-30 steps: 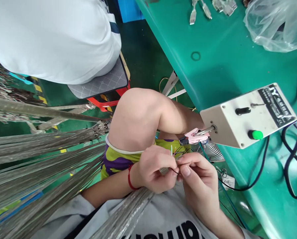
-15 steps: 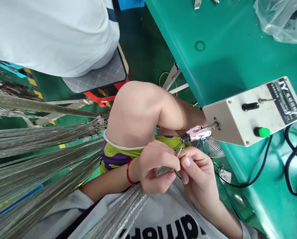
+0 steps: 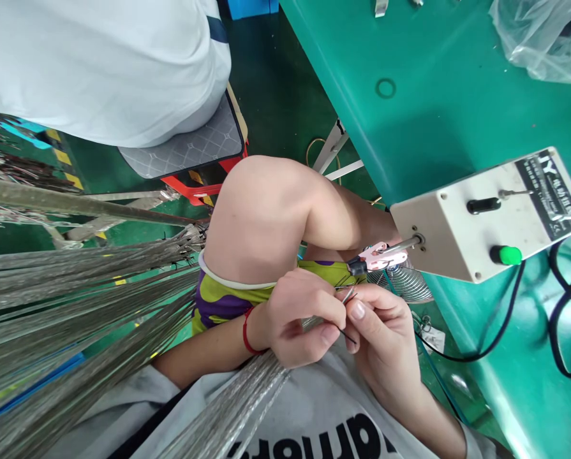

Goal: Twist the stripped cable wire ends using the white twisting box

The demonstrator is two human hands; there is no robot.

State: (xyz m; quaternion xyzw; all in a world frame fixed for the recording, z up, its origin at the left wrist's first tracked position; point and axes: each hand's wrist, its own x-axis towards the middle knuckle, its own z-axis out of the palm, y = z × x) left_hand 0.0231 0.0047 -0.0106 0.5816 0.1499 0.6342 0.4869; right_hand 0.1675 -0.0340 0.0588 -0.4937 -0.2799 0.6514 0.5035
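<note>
Wire ends (image 3: 348,295) jut past the fingertips, mid-handling, I judge; left hand (image 3: 307,322) and right hand (image 3: 381,331) pinch them. Done and left: can't tell. Pink clip (image 3: 379,256) beyond fingers.

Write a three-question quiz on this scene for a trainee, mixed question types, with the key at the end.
1. True or false: the thin red cord bracelet is on the wrist of the left hand.
2. Multiple choice: where are the fingertips of the left hand and the right hand?
A. At the thin wires in front of the grey shirt
B. On the green table
C. On the round green button
3. Fill in: the pink clip with a black tip is joined to the cream box-shaped unit by a metal ____.

Key: 1. True. 2. A. 3. Rod.
</note>
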